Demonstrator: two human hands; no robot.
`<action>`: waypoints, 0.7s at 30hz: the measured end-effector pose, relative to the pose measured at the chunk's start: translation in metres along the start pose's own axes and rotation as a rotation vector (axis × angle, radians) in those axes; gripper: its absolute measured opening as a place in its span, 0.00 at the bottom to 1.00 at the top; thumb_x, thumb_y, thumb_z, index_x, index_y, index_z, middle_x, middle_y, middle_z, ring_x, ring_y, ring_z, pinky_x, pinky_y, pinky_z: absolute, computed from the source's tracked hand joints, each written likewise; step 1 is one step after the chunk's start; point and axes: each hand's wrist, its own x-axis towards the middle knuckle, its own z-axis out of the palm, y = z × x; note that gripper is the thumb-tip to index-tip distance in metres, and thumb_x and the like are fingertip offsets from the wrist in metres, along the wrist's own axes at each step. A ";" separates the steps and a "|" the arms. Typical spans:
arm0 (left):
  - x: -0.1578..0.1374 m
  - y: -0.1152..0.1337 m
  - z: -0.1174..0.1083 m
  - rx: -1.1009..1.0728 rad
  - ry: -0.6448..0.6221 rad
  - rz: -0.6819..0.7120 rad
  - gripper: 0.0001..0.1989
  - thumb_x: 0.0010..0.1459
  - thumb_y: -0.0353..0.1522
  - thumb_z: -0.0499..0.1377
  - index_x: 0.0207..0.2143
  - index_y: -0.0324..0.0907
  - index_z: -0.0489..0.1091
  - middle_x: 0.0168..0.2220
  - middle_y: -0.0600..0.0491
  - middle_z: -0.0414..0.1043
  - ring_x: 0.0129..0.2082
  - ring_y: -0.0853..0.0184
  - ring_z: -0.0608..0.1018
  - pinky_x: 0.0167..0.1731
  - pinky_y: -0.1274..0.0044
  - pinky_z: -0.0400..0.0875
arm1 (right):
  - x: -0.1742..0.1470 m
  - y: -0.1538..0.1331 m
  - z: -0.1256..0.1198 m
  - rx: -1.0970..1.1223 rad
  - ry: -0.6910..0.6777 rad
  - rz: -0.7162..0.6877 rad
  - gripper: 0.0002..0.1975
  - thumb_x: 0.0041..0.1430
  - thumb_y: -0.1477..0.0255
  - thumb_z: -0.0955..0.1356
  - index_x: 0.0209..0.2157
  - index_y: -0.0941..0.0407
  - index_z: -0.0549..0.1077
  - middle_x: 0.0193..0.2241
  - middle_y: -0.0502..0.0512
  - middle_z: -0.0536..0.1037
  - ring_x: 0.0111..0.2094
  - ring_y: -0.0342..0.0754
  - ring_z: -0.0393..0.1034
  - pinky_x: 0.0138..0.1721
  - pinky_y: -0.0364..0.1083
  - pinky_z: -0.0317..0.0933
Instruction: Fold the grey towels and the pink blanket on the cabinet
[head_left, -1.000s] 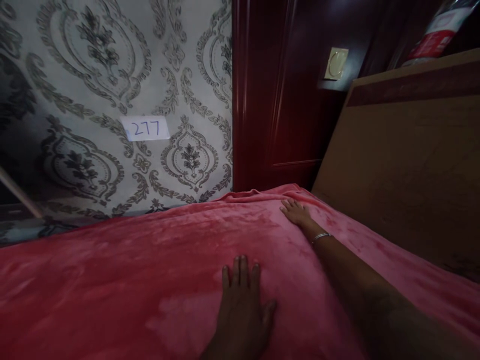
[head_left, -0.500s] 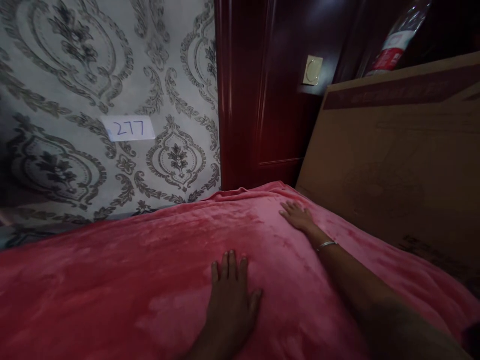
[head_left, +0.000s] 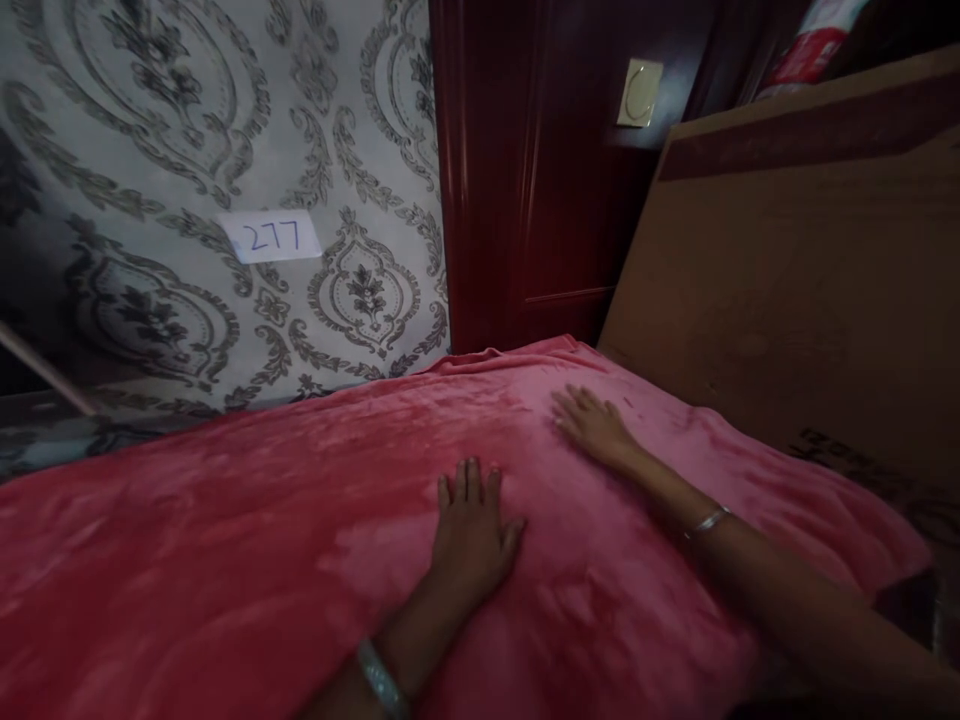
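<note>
A pink-red plush blanket (head_left: 255,520) is spread over a wide flat surface, with soft wrinkles and lighter brushed patches. My left hand (head_left: 472,535) lies palm down on it near the middle, fingers stretched out and thumb apart. Farther off and to the right, my right hand (head_left: 592,425) rests flat on the lighter part of the blanket, its fingers spread. Neither hand holds anything. A silvery bangle (head_left: 381,680) is on the left wrist, and a thin bracelet (head_left: 706,522) on the right.
Patterned wallpaper (head_left: 367,285) with a paper card (head_left: 274,236) reading 277 rises behind the blanket. Beside it stands a dark red wooden panel (head_left: 487,200) with a pale square plate (head_left: 640,92). A large cardboard box (head_left: 780,270) leans at right, a red-labelled bottle (head_left: 814,50) behind it.
The view has tilted down a little. My right hand has slid slightly left and nearer across the blanket. More of my left forearm and its bangle now show.
</note>
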 end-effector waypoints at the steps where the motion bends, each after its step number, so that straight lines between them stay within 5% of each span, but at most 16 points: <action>1: 0.000 0.001 -0.001 0.006 0.000 -0.003 0.35 0.68 0.48 0.48 0.71 0.39 0.54 0.73 0.35 0.47 0.73 0.45 0.51 0.68 0.49 0.44 | -0.010 -0.015 0.005 0.015 -0.029 -0.059 0.32 0.71 0.51 0.51 0.72 0.42 0.52 0.74 0.51 0.46 0.73 0.63 0.40 0.67 0.68 0.45; 5: -0.003 0.005 -0.006 0.015 0.013 0.006 0.36 0.68 0.48 0.48 0.71 0.37 0.54 0.72 0.33 0.49 0.72 0.44 0.52 0.68 0.49 0.45 | -0.039 -0.042 0.017 0.005 -0.067 -0.048 0.33 0.71 0.50 0.51 0.72 0.45 0.52 0.74 0.52 0.46 0.73 0.59 0.40 0.68 0.65 0.42; 15: -0.017 0.010 -0.008 0.006 0.023 0.112 0.30 0.70 0.44 0.47 0.68 0.41 0.58 0.71 0.39 0.53 0.71 0.47 0.55 0.68 0.52 0.48 | -0.046 -0.045 0.012 -0.012 -0.050 0.000 0.31 0.71 0.55 0.52 0.71 0.47 0.55 0.73 0.53 0.50 0.72 0.58 0.44 0.68 0.65 0.46; 21: -0.060 -0.028 -0.036 0.001 -0.090 0.053 0.30 0.68 0.47 0.48 0.69 0.46 0.58 0.71 0.44 0.54 0.70 0.47 0.57 0.67 0.49 0.49 | -0.050 -0.062 0.004 0.034 -0.171 0.154 0.33 0.70 0.54 0.51 0.71 0.50 0.57 0.73 0.57 0.51 0.71 0.63 0.46 0.66 0.68 0.47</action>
